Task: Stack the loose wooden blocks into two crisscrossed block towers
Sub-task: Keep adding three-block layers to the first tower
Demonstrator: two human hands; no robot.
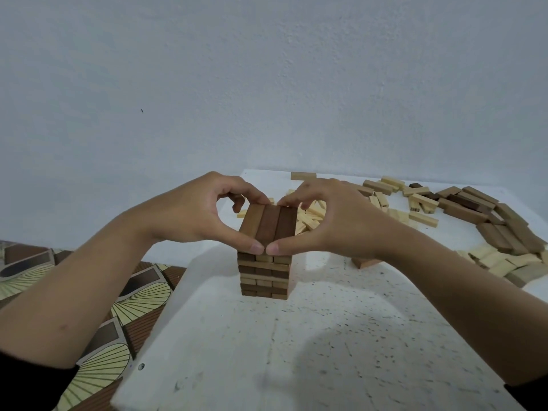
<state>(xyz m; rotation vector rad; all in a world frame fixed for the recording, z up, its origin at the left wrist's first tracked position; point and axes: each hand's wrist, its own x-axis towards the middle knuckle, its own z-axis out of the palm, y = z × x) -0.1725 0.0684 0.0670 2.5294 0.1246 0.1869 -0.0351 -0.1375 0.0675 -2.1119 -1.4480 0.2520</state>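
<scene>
A crisscrossed tower of wooden blocks (264, 274) stands in the middle of the white table (296, 336). Its top layer (271, 225) is three brown blocks side by side, running away from me. My left hand (189, 215) and my right hand (329, 221) pinch this top layer from both ends: thumbs meet at the near ends, fingertips press the far ends. Only this one tower is in view.
Loose pale and brown blocks (462, 215) lie scattered over the table's far right and behind the tower. One brown block (366, 262) lies partly hidden under my right forearm. A patterned floor (98, 321) lies left of the table's edge. A white wall stands behind.
</scene>
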